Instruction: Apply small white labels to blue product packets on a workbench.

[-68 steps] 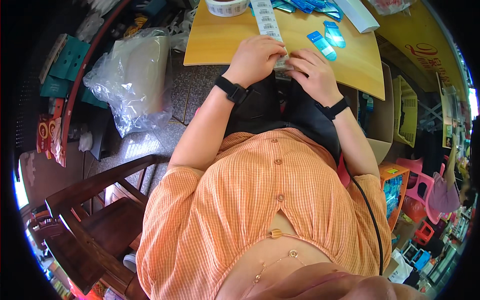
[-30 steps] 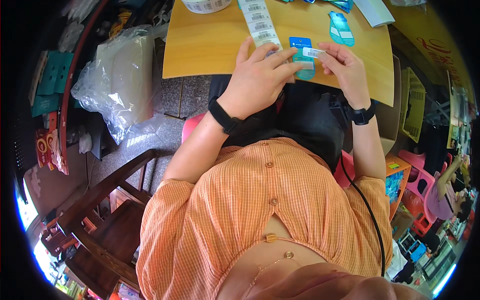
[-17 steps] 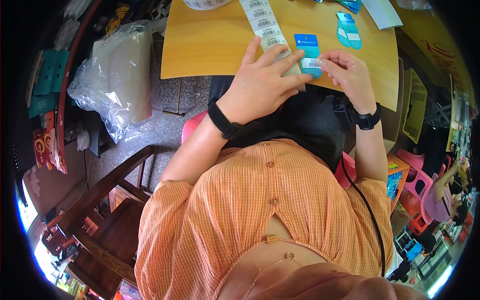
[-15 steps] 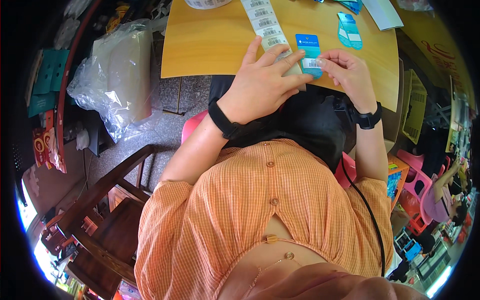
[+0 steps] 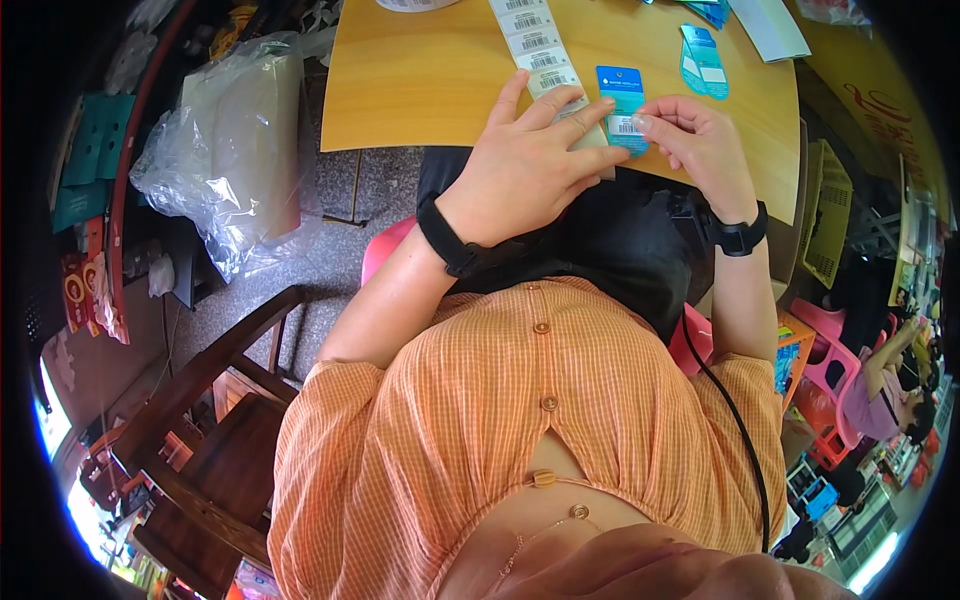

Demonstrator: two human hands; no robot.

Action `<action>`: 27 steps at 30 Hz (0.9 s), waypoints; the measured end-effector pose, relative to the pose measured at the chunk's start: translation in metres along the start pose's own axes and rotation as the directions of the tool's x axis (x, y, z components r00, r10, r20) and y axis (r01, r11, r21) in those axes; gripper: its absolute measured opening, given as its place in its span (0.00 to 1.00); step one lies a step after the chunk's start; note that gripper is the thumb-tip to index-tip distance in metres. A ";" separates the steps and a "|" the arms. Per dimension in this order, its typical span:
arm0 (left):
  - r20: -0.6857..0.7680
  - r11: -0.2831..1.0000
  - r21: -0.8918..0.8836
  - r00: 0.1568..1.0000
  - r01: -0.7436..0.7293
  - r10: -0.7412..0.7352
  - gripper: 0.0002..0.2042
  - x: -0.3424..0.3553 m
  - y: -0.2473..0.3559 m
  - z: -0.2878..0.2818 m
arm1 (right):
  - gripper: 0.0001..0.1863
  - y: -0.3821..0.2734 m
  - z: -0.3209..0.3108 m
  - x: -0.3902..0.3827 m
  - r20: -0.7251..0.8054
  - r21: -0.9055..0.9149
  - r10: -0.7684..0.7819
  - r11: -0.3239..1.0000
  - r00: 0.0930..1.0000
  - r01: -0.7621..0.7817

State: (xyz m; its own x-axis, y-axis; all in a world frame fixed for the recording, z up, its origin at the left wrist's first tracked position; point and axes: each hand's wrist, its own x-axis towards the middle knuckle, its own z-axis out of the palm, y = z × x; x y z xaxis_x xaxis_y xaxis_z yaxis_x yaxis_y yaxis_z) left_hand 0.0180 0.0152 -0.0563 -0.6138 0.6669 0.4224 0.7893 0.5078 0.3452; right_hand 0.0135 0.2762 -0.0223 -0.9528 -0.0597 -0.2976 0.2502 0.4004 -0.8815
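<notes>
At the near edge of the wooden tabletop [image 5: 400,95], a blue-and-teal tag [image 5: 624,98] lies flat, its blue end pointing away from the person. Across the tag's lower part sits a white barcode label [image 5: 624,126]; whether it is stuck down cannot be told.

Left hand [image 5: 530,170]: immediately left of the tag, palm down, fingers spread apart and grasping nothing. Two fingertips rest over the tag's left side; a finger overlies the strip of barcode labels [image 5: 536,42].

Right hand [image 5: 700,140]: immediately right of the tag, thumb and forefinger together, clamped on the label's right end, remaining fingers curled. A black band [image 5: 738,238] is worn on this wrist.

The strip runs on the tag's left side, away from the person, out of view. Farther up and left of the tag, a white roll [image 5: 415,3] is mostly cut off by the upper edge.

Beyond the tag, to its right: two overlapping tags [image 5: 705,64] of similar colouring; past these, a pile of blue tags [image 5: 714,12], partly out of view, with a white box [image 5: 768,28] just beside it. Well left of the tag: a clear plastic bag [image 5: 240,150] around a pale, bulky item
</notes>
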 end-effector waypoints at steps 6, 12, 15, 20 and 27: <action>0.004 1.000 0.008 1.000 -0.001 0.001 0.21 0.000 0.000 -0.001 | 0.12 -0.001 0.001 0.000 -0.013 -0.052 0.024 0.998 1.000 -0.025; 0.009 1.000 0.009 1.000 -0.002 0.002 0.22 0.001 0.000 -0.001 | 0.12 0.001 0.002 0.000 -0.016 -0.079 -0.019 0.997 1.000 0.018; 0.028 1.000 -0.006 0.999 0.021 -0.021 0.25 0.001 0.001 -0.002 | 0.10 0.002 0.009 0.000 -0.081 -0.144 -0.085 0.987 0.993 0.072; 0.024 0.998 -0.003 0.998 0.056 -0.056 0.27 0.002 0.004 -0.001 | 0.16 -0.006 0.020 -0.006 -0.097 -0.520 -0.323 0.823 0.941 0.229; 0.029 0.999 0.011 0.999 0.040 -0.040 0.28 0.002 0.000 -0.001 | 0.28 -0.004 0.010 -0.020 0.113 -0.725 -0.714 0.417 0.691 0.549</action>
State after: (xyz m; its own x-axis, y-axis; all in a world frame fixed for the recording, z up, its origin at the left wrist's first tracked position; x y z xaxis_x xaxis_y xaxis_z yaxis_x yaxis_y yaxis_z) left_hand 0.0169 0.0157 -0.0550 -0.6443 0.6615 0.3839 0.7644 0.5399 0.3525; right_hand 0.0334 0.2661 -0.0163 -0.8179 -0.4301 0.3822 -0.5429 0.7968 -0.2651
